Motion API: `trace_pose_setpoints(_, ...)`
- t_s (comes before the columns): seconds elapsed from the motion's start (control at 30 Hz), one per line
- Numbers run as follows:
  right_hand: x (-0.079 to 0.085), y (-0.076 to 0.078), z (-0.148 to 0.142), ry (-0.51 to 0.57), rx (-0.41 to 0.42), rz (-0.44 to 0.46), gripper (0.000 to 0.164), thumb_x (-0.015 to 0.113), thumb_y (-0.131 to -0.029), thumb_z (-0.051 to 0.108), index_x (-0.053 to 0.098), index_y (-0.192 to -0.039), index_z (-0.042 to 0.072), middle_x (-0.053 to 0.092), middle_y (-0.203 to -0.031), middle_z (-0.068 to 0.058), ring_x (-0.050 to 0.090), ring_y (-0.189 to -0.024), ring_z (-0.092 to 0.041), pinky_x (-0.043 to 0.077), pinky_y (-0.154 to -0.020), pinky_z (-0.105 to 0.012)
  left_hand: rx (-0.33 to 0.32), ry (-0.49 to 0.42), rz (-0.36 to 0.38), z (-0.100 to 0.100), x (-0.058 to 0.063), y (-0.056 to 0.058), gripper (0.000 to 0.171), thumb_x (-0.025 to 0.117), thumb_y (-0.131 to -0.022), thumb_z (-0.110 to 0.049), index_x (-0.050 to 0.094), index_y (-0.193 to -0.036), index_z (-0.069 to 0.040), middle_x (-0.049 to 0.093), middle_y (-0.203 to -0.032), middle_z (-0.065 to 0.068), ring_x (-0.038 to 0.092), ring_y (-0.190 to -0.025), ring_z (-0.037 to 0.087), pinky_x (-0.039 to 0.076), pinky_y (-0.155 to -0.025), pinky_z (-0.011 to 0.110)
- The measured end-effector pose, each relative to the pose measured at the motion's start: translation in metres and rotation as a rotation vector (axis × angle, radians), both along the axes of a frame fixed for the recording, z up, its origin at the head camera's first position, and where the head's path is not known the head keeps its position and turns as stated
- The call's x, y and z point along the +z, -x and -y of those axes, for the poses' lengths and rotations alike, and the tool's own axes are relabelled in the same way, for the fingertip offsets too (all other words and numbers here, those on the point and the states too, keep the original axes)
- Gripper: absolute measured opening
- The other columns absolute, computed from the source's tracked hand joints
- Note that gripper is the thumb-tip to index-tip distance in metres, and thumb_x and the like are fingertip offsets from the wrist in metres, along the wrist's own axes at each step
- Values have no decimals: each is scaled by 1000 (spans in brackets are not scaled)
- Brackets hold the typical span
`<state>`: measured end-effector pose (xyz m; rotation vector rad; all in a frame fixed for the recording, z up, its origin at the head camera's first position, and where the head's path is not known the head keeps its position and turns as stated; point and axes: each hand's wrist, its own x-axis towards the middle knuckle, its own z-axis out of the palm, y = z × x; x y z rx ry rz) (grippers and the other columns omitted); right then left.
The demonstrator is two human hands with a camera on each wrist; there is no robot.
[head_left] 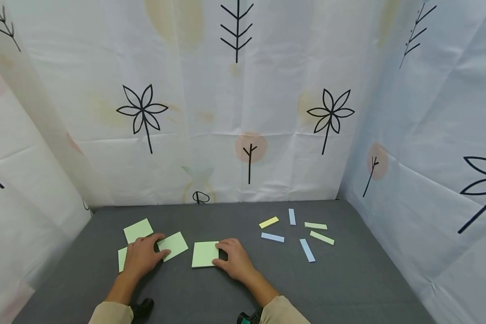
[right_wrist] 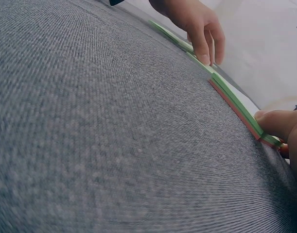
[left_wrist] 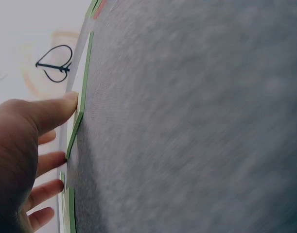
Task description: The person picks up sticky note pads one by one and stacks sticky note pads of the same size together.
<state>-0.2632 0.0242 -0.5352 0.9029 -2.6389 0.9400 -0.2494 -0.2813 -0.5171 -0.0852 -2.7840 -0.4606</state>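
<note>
My right hand (head_left: pixel 236 261) grips a light green square sticky note pad (head_left: pixel 204 254) at its right side, thumb at the near corner and index finger at the far one. In the right wrist view this pad's edge (right_wrist: pixel 235 107) shows green above a red layer. My left hand (head_left: pixel 142 255) holds a second, tilted light green pad (head_left: pixel 174 246) at its left end, between thumb and index finger. Its other fingers spread over two more pads to the left, a far one (head_left: pixel 138 230) and a near one (head_left: pixel 122 258), the latter partly hidden by the hand.
On the right of the grey table (head_left: pixel 360 279) several narrow strips lie scattered: a yellow one (head_left: pixel 269 222), blue ones such as this strip (head_left: pixel 307 250), and green ones such as this strip (head_left: pixel 322 237). Patterned white cloth (head_left: pixel 210 103) walls the table's back and sides.
</note>
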Motion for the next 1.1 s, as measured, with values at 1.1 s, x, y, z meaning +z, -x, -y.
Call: trace_pose_setpoints(1.1, -1, 0, 1, 6, 4, -4, 41, 74, -86, 28, 67, -120, 6, 63, -119, -5, 52, -116, -23, 41, -98, -36, 34, -984, 27, -6, 13, -9, 52, 64, -89, 7, 48, -138, 0, 59, -117, 26, 64, -81, 6, 55, -70, 29)
